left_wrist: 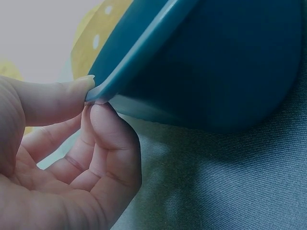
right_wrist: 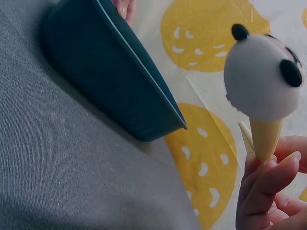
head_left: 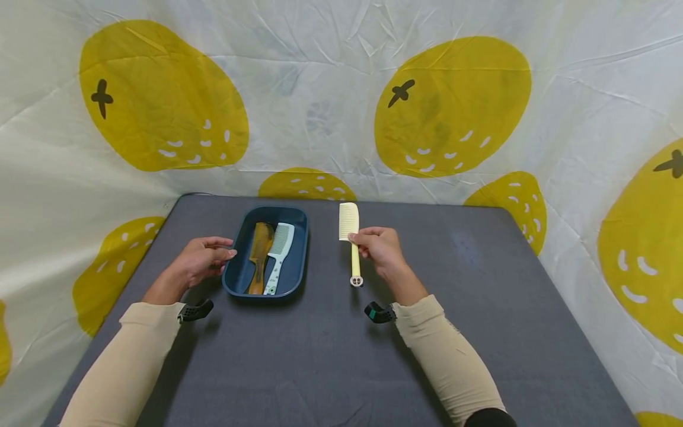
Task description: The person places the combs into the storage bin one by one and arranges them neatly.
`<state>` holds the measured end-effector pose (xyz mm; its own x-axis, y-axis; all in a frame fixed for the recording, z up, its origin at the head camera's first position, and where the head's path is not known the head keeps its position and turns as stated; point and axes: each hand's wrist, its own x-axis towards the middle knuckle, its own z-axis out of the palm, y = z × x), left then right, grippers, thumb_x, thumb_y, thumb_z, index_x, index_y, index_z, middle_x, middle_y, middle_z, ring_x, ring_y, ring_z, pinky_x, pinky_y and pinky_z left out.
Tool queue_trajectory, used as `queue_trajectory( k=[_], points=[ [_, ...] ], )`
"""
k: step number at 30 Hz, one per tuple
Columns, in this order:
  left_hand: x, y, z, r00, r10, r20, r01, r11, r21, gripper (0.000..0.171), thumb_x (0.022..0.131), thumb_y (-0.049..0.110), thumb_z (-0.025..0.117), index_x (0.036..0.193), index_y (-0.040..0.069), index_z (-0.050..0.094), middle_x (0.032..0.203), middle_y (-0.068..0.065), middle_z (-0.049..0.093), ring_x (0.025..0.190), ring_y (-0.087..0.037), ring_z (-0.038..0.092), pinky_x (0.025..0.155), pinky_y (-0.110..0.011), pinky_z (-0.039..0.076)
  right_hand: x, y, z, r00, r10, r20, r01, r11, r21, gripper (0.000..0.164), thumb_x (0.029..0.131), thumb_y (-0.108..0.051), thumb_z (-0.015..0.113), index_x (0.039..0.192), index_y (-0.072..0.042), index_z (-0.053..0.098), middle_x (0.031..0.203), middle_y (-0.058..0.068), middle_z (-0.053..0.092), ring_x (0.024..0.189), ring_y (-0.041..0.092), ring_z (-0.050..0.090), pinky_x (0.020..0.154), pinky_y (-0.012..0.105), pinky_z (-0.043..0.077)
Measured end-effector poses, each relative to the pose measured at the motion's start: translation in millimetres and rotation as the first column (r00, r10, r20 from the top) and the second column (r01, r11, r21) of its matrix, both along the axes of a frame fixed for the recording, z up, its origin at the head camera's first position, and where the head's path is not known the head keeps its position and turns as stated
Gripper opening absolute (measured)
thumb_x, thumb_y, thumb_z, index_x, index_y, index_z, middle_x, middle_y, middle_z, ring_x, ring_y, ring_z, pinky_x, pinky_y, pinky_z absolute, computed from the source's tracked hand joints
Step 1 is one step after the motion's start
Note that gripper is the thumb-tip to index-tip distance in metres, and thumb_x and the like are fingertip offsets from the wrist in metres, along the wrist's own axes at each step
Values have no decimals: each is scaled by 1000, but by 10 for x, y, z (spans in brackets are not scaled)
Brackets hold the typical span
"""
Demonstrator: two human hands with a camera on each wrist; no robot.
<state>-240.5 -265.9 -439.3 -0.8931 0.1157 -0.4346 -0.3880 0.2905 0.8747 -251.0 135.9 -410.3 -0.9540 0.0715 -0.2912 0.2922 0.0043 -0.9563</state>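
Note:
A dark blue rectangular tray (head_left: 267, 212) stands left of centre on the grey table. Its left rim is pinched between the thumb and index finger of my left hand (left_wrist: 72, 139). Inside lie a brown comb (head_left: 261, 240) and a pale mint comb (head_left: 282, 243) with a patterned handle, side by side with handles toward me. My right hand (head_left: 380, 249) holds a pale yellow comb (head_left: 349, 219) by its handle, teeth end pointing away. A white panda head (right_wrist: 261, 76) with black ears tips that handle. The yellow comb is above the table, right of the tray.
Grey cloth covers the table (head_left: 299, 362). A white curtain (head_left: 315, 118) printed with yellow fruit hangs behind it and along both sides. Each wrist wears a black camera mount, such as the right one (head_left: 380, 312), just below the hand.

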Motion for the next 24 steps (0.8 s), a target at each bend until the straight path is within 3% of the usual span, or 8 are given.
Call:
queue_trajectory(
  k=[5, 24],
  points=[
    [10, -3, 11, 1000, 10, 2, -10, 1000, 22, 58, 102, 19, 67, 151, -2, 44, 95, 9, 65, 78, -8, 58, 73, -28, 56, 3, -67, 16, 1000, 13, -9, -13, 1000, -6, 14, 89, -4, 80, 96, 4, 72, 64, -2, 63, 54, 7, 52, 50, 20, 45],
    [10, 7, 9, 1000, 14, 2, -14, 1000, 17, 56, 102, 18, 67, 150, -1, 45, 100, 7, 69, 80, -10, 60, 75, -29, 57, -8, -287, 17, 999, 54, 3, -54, 998, -16, 20, 89, -6, 80, 102, 7, 72, 66, -1, 64, 52, 8, 51, 51, 21, 45]
  ],
)
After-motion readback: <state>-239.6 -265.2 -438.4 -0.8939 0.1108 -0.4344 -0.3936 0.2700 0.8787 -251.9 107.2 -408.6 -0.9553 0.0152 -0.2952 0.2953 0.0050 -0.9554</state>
